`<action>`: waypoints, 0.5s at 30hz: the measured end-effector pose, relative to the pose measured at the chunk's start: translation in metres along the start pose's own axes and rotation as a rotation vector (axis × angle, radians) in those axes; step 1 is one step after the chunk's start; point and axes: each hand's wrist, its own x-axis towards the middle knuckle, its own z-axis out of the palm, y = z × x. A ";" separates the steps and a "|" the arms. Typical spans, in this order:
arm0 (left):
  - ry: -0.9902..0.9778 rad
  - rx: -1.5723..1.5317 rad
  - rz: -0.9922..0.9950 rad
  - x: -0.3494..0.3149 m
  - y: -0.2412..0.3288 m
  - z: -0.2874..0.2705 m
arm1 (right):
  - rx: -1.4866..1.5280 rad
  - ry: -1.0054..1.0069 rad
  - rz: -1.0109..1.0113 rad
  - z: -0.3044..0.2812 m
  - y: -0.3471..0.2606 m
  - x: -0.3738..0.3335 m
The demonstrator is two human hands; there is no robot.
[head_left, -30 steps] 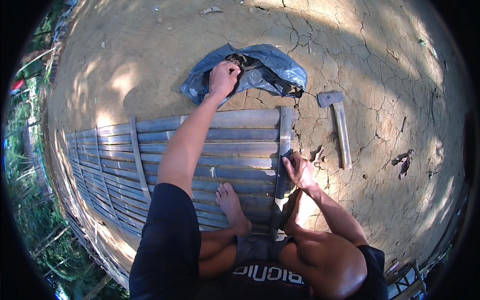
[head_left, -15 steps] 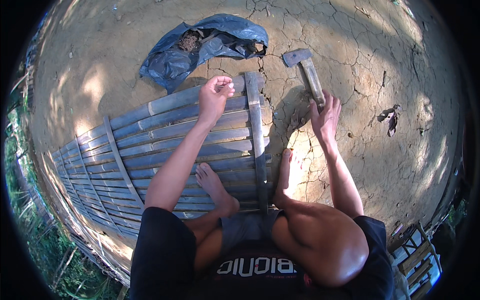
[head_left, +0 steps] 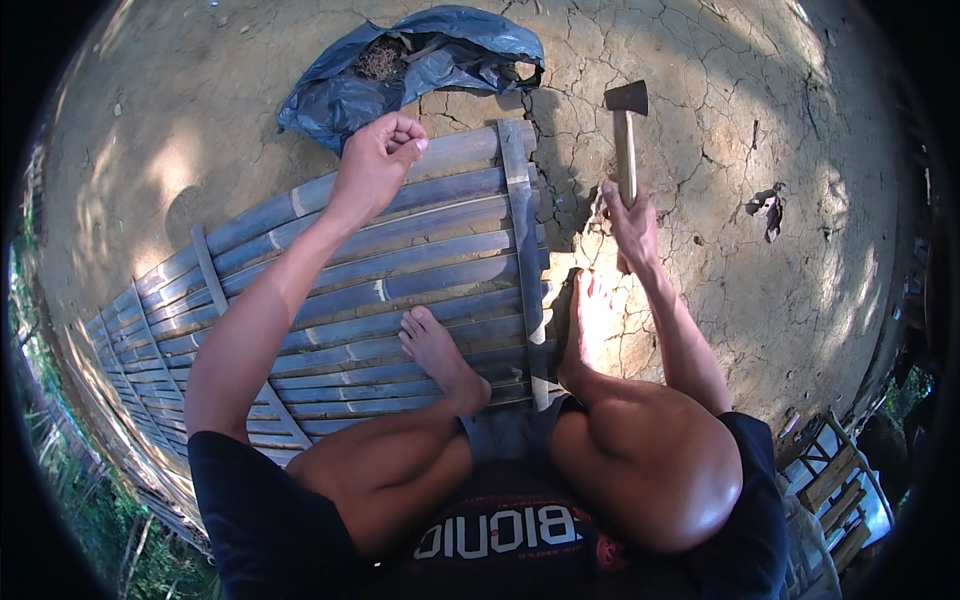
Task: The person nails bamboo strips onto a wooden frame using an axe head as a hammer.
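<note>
Right hand [head_left: 634, 225] is right of centre in the frame, wrapped round the lower handle of the hammer [head_left: 625, 145]; head is up toward the top of the frame, handle pointing back at us. Holding it low probably buys swing and keeps fingers clear of the head. Left hand [head_left: 382, 155] is upper centre-left, over the top edge of the bamboo panel [head_left: 400, 262], fingers curled in toward the thumb; can't tell if anything small is pinched in there. The panel fills centre to lower left, slats running across, with a flat batten [head_left: 523, 230] crossing them near their right ends, likely there to tie the slats together. Left foot [head_left: 437, 340] is planted on the slats, which should help pin the panel; right foot [head_left: 590, 300] is on the cracked ground [head_left: 700, 190] just past the slat ends, probably for balance. Plastic bag [head_left: 330, 105], dark, sits upper left of centre by the panel's top edge, mouth spread so the brown spiky clump [head_left: 381, 59] inside is reachable from the left-hand side; could be nails, too small for us to confirm.
</note>
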 end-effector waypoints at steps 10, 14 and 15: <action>-0.159 0.166 0.068 -0.016 -0.038 0.048 | 0.417 -0.163 0.006 0.044 -0.050 -0.025; -0.096 0.157 0.034 -0.006 -0.027 0.029 | 0.283 -0.089 0.027 -0.007 -0.094 -0.027; -0.097 0.144 0.036 -0.005 -0.028 0.025 | 0.258 -0.077 0.044 -0.014 -0.096 -0.033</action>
